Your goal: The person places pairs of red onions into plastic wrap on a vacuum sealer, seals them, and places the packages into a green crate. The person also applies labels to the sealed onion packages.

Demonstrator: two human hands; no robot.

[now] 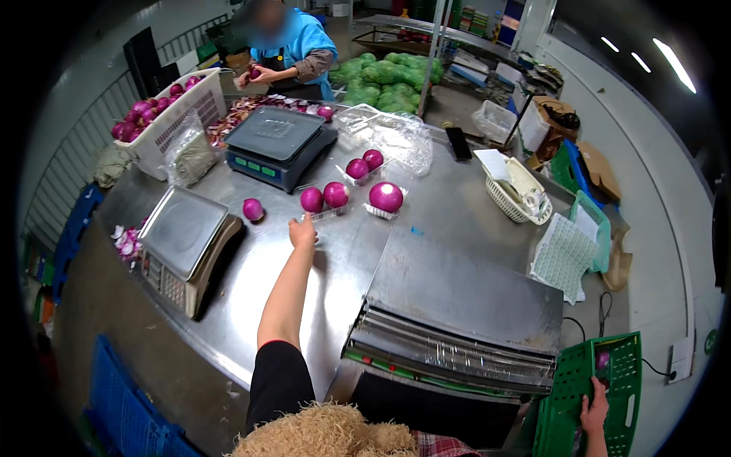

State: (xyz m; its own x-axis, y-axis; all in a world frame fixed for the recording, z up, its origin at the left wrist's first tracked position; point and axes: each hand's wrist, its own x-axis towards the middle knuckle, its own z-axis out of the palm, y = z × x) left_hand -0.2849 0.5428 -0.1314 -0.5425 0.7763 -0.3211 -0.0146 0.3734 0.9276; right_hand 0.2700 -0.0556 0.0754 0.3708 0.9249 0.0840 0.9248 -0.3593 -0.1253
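Observation:
My left hand (302,231) is stretched forward over the steel table (274,297), its fingers closed on the near edge of a clear plastic tray (330,213). Two peeled red onions, a left one (312,200) and a right one (336,195), sit in that tray. A larger red onion (386,197) rests in a tray beside it, and two more onions (357,168) lie in a tray behind. One loose red onion (253,209) is left of my hand. Low on the right, my right hand (595,408) reaches into a green plastic crate (562,394), fingers apart; onions inside are partly hidden.
A film wrapping machine (457,297) occupies the near right. Two scales stand left, one silver-topped (185,228), one dark (277,137). A white crate (197,111) holds onions. Across the table, a co-worker (311,43) handles an onion. A phone (458,144) and white basket (514,191) lie right.

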